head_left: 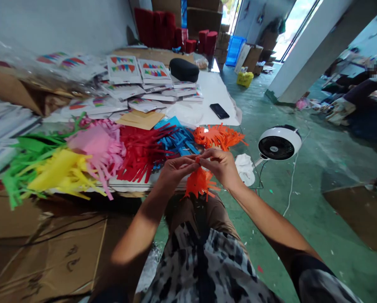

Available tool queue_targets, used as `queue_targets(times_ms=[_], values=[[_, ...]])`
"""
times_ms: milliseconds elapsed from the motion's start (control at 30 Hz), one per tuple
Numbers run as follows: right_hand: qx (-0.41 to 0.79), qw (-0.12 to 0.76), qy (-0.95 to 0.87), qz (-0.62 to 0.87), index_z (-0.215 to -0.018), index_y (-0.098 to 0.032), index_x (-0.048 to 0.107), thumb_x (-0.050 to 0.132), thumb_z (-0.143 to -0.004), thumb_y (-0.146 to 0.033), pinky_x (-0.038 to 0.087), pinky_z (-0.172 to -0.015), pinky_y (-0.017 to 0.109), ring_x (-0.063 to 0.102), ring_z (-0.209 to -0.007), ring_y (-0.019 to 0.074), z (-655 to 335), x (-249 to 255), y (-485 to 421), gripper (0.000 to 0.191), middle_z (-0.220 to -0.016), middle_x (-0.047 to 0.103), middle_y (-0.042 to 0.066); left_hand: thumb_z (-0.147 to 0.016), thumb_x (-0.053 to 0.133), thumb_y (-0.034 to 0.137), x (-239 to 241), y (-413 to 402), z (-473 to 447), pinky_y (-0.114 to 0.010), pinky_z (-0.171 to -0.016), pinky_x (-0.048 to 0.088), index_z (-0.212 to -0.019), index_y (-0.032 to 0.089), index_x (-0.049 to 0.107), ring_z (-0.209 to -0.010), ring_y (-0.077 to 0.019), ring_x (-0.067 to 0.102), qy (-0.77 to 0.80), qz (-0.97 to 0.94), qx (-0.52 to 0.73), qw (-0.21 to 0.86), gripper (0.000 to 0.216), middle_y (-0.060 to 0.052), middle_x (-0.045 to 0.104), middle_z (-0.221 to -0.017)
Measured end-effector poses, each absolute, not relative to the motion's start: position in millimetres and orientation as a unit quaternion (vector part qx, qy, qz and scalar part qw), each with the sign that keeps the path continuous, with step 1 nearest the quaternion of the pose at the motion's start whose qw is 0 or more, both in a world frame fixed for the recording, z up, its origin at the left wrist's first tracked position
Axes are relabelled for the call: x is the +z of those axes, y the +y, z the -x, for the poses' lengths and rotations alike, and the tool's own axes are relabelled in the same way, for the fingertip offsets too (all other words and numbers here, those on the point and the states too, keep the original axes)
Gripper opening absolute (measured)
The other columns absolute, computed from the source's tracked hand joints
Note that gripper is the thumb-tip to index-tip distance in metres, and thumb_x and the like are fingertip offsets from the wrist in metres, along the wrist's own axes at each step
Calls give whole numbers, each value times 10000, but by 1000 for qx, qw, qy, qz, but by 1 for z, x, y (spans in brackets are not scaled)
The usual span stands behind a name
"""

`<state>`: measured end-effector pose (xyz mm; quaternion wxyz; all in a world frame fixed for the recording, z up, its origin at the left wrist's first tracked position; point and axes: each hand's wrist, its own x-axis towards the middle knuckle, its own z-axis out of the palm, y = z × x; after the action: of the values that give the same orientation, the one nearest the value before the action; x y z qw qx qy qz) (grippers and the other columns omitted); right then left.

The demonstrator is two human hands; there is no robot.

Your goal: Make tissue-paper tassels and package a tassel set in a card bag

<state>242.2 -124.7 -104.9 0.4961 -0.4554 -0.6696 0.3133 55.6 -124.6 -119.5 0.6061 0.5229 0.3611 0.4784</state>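
Both my hands meet over the near edge of the table, in the middle of the view. My left hand (179, 169) and my right hand (218, 165) pinch the top of an orange paper tassel (201, 184) between thumbs and fingertips. Its cut strips hang down over my lap. Just beyond my right hand lies a pile of orange fringed paper (220, 136). Blue fringed paper (178, 139) and red fringed paper (141, 149) lie to the left, followed by pink (96, 143), yellow (60, 170) and green (30, 151) bundles.
Packs with printed coloured fringes (123, 69), a black case (184, 70), a brown envelope (141, 119) and a phone (219, 111) lie on the table. A white fan (278, 143) stands on the right, its cord on the floor. Cardboard (49, 256) lies below left. Another person sits far right.
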Motion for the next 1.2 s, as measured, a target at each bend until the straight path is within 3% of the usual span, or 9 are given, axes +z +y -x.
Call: queue_targets(times_ms=[133, 267, 433, 500, 600, 667, 800, 933, 1200], values=[[393, 481, -665, 414, -884, -252, 790, 782, -876, -473, 528, -790, 335, 685, -923, 193, -248, -102, -119, 221, -971, 767, 35, -713, 907, 454, -120, -122, -54, -305, -774, 511, -825, 189, 839, -762, -176, 671, 376, -534, 459, 602, 295, -46, 780, -814], [471, 442, -671, 365, -1274, -267, 687, 684, -954, -470, 553, -897, 351, 691, -1050, 199, -245, -112, -125, 378, -1213, 741, 51, -713, 908, 417, -118, -115, -56, -293, -830, 537, -818, 202, 827, -850, -176, 694, 353, -453, 554, 603, 253, -47, 788, -890], [394, 272, -792, 378, -920, -184, 703, 524, -1032, -328, 492, -676, 268, 645, -758, 158, -245, -134, -137, 256, -830, 716, 6, -655, 945, 384, -107, -94, -47, -273, -818, 549, -815, 185, 781, -887, -172, 717, 328, -376, 633, 591, 303, -39, 775, -893], [335, 223, -832, 383, -930, -180, 706, 564, -980, -231, 507, -712, 292, 664, -792, 179, -253, -133, -135, 160, -863, 732, 20, -676, 934, 384, -103, -89, -40, -262, -799, 547, -801, 185, 761, -885, -168, 719, 324, -368, 656, 574, 293, -35, 772, -884], [264, 281, -827, 410, -1246, -212, 678, 641, -920, -184, 544, -915, 389, 689, -1089, 241, -264, -117, -126, 329, -1243, 731, 92, -704, 917, 375, -100, -90, -35, -245, -769, 540, -786, 186, 761, -848, -153, 712, 353, -377, 650, 557, 259, -34, 777, -893], [262, 361, -789, 422, -1352, -247, 633, 653, -949, -232, 543, -971, 416, 671, -1178, 243, -262, -101, -118, 403, -1355, 689, 96, -714, 912, 374, -102, -94, -38, -243, -765, 535, -803, 185, 777, -830, -150, 705, 374, -400, 627, 554, 248, -38, 781, -906], [255, 455, -745, 416, -1194, -246, 719, 688, -977, -346, 568, -874, 351, 715, -1019, 206, -240, -82, -100, 241, -1134, 760, 57, -726, 903, 408, -107, -98, -50, -264, -802, 528, -815, 178, 799, -856, -169, 692, 383, -459, 580, 553, 268, -52, 781, -945], [225, 478, -740, 415, -940, -229, 741, 677, -988, -342, 561, -755, 309, 696, -799, 173, -220, -89, -82, 138, -890, 751, 31, -703, 910, 435, -113, -93, -53, -266, -785, 515, -788, 176, 800, -828, -173, 675, 392, -459, 554, 574, 294, -47, 773, -902], [239, 452, -759, 403, -898, -206, 707, 628, -1006, -378, 517, -694, 285, 662, -757, 161, -213, -111, -29, 218, -854, 737, 28, -665, 930, 430, -135, -66, -41, -254, -706, 495, -781, 180, 808, -753, -161, 663, 433, -383, 548, 605, 302, -36, 774, -839]])
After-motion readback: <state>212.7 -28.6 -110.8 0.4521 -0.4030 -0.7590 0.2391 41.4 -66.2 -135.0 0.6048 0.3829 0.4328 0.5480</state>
